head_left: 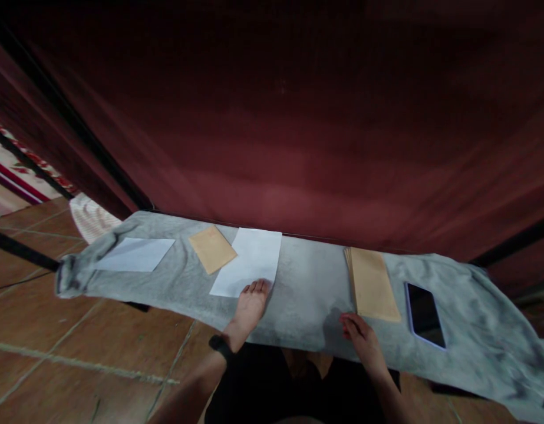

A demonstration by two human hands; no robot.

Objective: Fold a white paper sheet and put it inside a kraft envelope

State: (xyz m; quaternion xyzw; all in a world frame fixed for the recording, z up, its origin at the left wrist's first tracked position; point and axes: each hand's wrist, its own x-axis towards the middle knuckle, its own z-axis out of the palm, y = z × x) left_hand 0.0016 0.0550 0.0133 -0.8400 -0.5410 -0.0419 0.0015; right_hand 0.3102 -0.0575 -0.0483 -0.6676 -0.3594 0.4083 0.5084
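Note:
My left hand (pixel 253 301) rests with its fingers laid flat on the near right corner of a white sheet of paper (pixel 254 256). A small brown envelope (pixel 213 249) overlaps the left edge of that sheet. My right hand (pixel 359 338) is at the near edge of the cloth-covered surface, its fingers loosely bent and nothing visible in them. Just beyond it lies a stack of brown envelopes (pixel 374 285), slightly fanned along its left side. I cannot tell whether the right fingertips touch the cloth.
A grey plush cloth (pixel 313 288) covers the long, narrow surface. More white paper (pixel 137 254) lies at the left end. To the right of the envelope stack is a phone (pixel 425 315) with a dark screen. A dark red curtain (pixel 272 147) hangs behind, and black bars stand at both sides.

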